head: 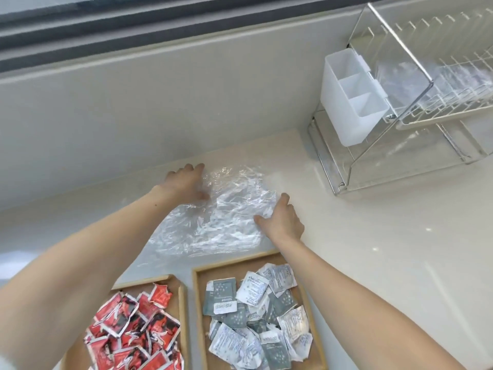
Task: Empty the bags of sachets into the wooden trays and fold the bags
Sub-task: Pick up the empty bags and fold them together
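The clear bag (226, 209) lies flat on the table (373, 249) between both hands. Left hand (186, 182) presses its far corner with spread fingers; right hand (282, 220) rests spread on its near-right edge.

Grey and white sachets (256, 316) in right wooden tray (197, 295): printed text, too blurred to read. Red sachets (133, 329) in left tray: graphics only, nothing legible.
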